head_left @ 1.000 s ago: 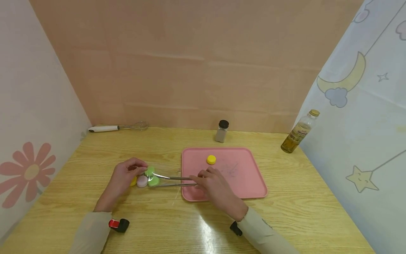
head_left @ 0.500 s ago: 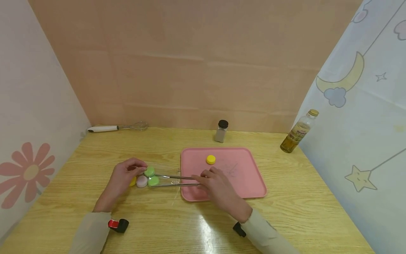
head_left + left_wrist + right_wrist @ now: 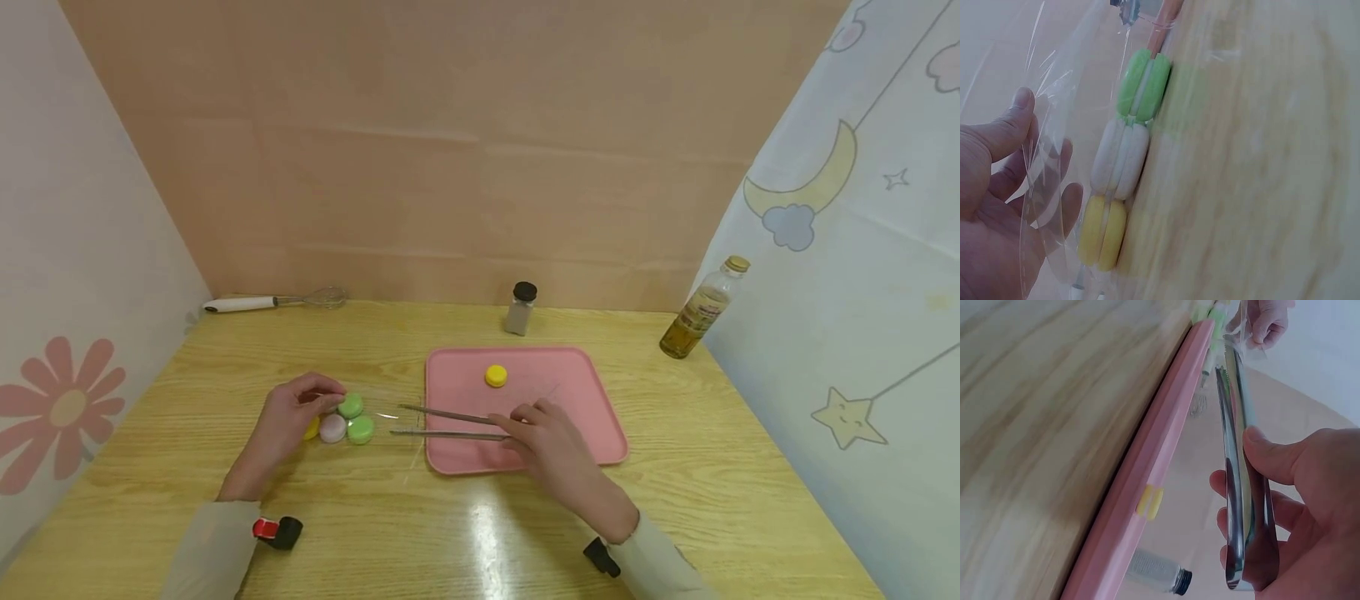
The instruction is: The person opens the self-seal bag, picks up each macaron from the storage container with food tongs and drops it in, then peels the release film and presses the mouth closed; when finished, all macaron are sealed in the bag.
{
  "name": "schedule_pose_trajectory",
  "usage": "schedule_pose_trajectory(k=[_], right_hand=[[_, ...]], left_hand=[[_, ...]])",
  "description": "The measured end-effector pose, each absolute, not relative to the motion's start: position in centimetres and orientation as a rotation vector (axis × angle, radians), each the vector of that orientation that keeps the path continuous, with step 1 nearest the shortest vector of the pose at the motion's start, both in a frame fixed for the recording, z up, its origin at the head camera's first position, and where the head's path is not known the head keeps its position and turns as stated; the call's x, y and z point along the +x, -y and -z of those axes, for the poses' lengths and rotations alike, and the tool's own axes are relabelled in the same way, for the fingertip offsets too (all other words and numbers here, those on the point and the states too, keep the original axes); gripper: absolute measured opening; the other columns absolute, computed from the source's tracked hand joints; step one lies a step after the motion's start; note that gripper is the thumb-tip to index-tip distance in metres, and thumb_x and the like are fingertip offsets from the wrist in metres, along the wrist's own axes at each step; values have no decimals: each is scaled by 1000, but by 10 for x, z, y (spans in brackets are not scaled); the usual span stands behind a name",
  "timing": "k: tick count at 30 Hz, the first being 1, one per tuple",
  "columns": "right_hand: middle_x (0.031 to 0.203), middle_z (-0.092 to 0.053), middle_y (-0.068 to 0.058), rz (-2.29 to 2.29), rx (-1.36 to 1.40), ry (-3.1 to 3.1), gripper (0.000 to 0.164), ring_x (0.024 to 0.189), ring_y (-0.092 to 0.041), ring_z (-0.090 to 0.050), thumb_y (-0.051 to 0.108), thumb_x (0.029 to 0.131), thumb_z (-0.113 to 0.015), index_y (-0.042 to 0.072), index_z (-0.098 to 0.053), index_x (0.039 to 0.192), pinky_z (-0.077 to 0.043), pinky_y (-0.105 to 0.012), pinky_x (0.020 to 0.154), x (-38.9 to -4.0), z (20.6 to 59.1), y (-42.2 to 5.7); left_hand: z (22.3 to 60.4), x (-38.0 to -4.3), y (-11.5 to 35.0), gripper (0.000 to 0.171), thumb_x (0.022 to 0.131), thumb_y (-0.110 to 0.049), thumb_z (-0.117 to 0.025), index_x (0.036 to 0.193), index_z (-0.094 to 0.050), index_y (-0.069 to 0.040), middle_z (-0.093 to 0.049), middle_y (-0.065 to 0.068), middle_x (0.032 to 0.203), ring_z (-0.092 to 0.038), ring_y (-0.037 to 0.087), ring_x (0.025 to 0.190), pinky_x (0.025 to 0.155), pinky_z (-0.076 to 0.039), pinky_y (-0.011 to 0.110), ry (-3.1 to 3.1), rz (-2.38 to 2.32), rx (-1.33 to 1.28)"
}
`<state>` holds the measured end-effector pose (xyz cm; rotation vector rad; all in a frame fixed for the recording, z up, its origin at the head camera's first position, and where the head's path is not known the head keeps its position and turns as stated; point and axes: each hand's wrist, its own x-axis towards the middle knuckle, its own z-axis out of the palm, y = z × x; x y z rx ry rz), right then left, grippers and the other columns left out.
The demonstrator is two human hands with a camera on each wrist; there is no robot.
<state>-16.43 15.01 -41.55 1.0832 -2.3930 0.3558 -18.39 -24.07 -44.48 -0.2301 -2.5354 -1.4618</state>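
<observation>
My left hand (image 3: 288, 421) holds the upper film of a clear plastic bag (image 3: 1054, 125) between thumb and fingers. Inside the bag lie two green macarons (image 3: 361, 430), a pale pinkish-white macaron (image 3: 333, 429) and a yellow macaron (image 3: 1102, 234), partly hidden by the hand in the head view. My right hand (image 3: 562, 454) grips metal tongs (image 3: 1233, 487) whose arms stand apart with nothing between them. The tong tips point left, by the bag's right end; whether they are still inside it I cannot tell. Another yellow macaron (image 3: 496, 376) sits on the pink tray (image 3: 600, 433).
Behind the tray stands a small jar with a black lid (image 3: 521, 309). An oil bottle (image 3: 697, 317) is at the back right, and a whisk (image 3: 273, 302) lies at the back left. Fabric walls enclose the wooden table (image 3: 375, 533).
The right hand has drawn the tongs to the right, away from the green macarons, which stay in the bag. The left hand keeps its hold, nearly still.
</observation>
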Motion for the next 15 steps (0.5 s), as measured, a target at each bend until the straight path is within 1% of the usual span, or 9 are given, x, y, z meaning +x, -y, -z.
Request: schedule_pose_trajectory(k=[5, 10, 15], right_hand=[[91, -68, 2, -392, 1032, 2423, 46, 78, -18, -50, 7, 76, -88, 15, -76, 120, -44, -33, 69, -158, 416, -166], [93, -69, 1, -409, 971, 2473, 46, 78, -16, -47, 7, 79, -86, 14, -74, 123, -43, -32, 69, -152, 415, -180], [94, -67, 2, -397, 886, 2519, 45, 79, -14, -47, 8, 80, -85, 14, -75, 123, -43, -31, 69, -145, 413, -195]], left_hand=[[445, -184, 241, 11, 99, -15, -68, 104, -73, -6, -71, 7, 101, -62, 12, 90, 75, -50, 20, 2533, 1465, -233], [444, -184, 241, 11, 99, -13, -67, 105, -73, -5, -71, 8, 103, -61, 13, 91, 75, -50, 19, 2539, 1467, -227], [444, -184, 241, 11, 100, -12, -66, 105, -73, -5, -71, 7, 102, -61, 13, 91, 76, -50, 19, 2542, 1450, -243]])
